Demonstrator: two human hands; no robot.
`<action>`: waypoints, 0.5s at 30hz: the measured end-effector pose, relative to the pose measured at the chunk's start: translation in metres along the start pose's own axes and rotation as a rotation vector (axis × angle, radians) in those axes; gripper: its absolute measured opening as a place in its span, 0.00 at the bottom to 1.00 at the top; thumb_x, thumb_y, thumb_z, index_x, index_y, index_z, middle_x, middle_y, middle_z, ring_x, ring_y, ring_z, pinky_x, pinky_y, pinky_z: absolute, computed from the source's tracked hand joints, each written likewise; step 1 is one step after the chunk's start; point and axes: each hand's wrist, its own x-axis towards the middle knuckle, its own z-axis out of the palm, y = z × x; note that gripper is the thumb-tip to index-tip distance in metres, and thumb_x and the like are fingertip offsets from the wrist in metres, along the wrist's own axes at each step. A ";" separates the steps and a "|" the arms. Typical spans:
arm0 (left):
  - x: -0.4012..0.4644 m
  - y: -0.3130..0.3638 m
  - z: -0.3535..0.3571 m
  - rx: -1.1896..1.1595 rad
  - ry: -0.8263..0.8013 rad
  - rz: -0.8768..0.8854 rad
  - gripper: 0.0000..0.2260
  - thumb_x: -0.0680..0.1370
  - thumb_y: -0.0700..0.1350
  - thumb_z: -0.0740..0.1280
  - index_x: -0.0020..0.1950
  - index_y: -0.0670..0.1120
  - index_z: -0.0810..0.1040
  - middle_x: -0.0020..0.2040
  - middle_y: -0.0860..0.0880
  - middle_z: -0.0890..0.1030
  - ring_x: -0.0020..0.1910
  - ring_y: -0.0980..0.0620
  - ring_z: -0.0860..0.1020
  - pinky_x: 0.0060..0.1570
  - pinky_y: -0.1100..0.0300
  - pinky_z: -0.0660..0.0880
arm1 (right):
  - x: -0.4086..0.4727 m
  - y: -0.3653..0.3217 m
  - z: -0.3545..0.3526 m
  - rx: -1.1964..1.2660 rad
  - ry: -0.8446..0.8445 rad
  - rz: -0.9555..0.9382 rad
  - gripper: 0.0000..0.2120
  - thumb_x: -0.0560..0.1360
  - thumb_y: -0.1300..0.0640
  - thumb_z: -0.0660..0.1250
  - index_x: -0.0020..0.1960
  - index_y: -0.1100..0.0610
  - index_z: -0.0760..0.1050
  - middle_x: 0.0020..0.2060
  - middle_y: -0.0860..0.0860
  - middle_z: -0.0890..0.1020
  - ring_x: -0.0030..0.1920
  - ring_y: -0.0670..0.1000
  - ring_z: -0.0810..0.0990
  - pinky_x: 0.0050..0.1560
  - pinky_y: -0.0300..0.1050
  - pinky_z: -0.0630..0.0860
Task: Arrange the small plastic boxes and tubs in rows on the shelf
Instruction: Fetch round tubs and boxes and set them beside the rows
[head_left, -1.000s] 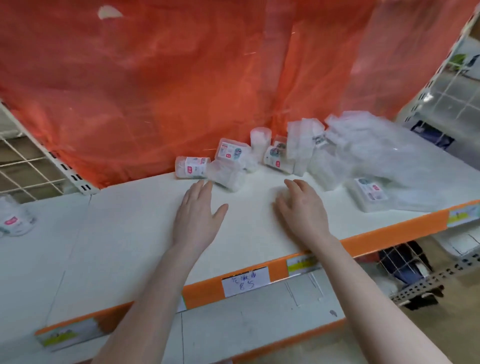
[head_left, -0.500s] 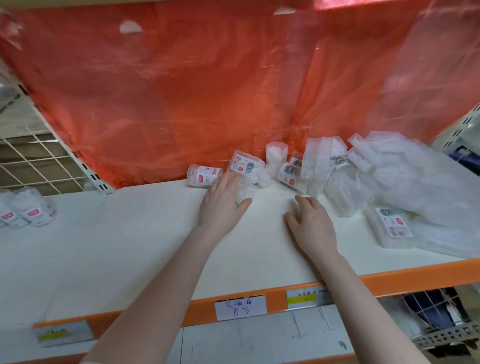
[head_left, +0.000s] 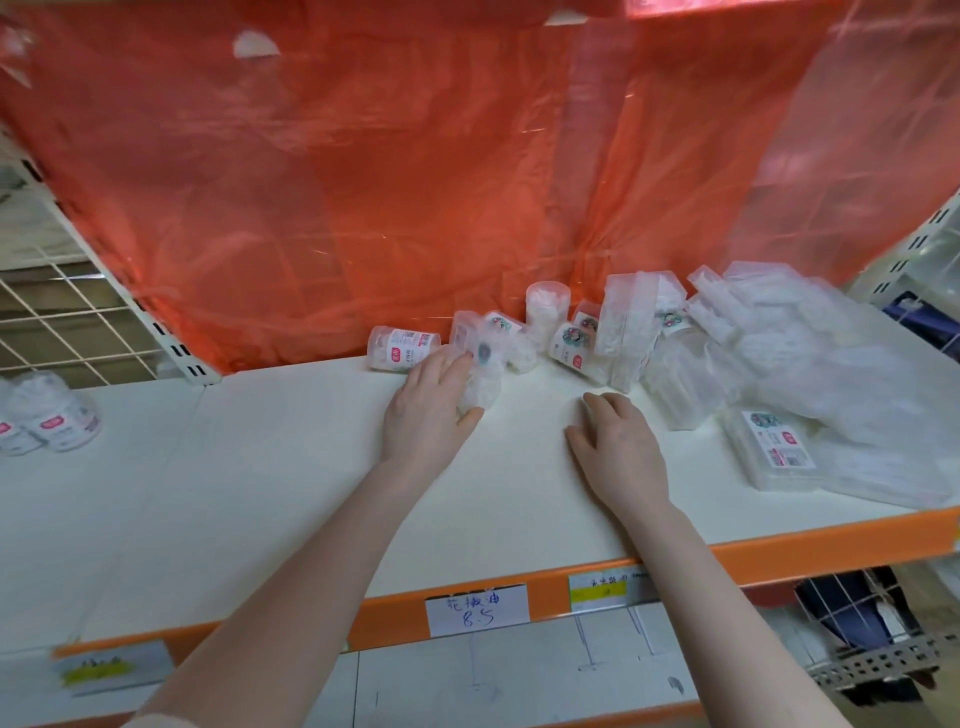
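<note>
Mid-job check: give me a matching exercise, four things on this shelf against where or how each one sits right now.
Things:
1. left hand
2. right hand
3. round tub with red label
4. flat rectangular box

States:
A. lying on its side by the orange sheet
B. flat on bare shelf, holding nothing
C. lying flat near the shelf's right front edge
D. closing on a small clear tub

Pairs: 1-D, 2-B, 3-A, 4-C
</note>
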 end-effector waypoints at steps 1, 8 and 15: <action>-0.007 -0.004 -0.002 -0.015 0.016 -0.007 0.23 0.73 0.48 0.69 0.67 0.48 0.70 0.68 0.50 0.69 0.65 0.48 0.70 0.55 0.55 0.70 | 0.000 0.000 0.000 -0.004 -0.002 -0.004 0.19 0.76 0.54 0.63 0.65 0.61 0.71 0.59 0.57 0.74 0.61 0.57 0.70 0.58 0.48 0.66; -0.044 -0.030 -0.007 -0.177 0.067 -0.074 0.23 0.77 0.50 0.66 0.70 0.46 0.68 0.65 0.48 0.73 0.63 0.48 0.71 0.58 0.58 0.67 | 0.000 -0.001 0.001 -0.033 -0.012 -0.002 0.17 0.77 0.54 0.62 0.63 0.60 0.72 0.57 0.56 0.74 0.59 0.57 0.70 0.55 0.47 0.66; -0.019 -0.023 -0.006 -0.304 -0.026 -0.189 0.35 0.76 0.58 0.65 0.76 0.45 0.56 0.76 0.47 0.58 0.74 0.51 0.57 0.68 0.60 0.56 | -0.001 -0.003 -0.001 -0.042 -0.017 -0.009 0.16 0.77 0.54 0.62 0.62 0.60 0.72 0.56 0.56 0.74 0.59 0.56 0.70 0.55 0.47 0.67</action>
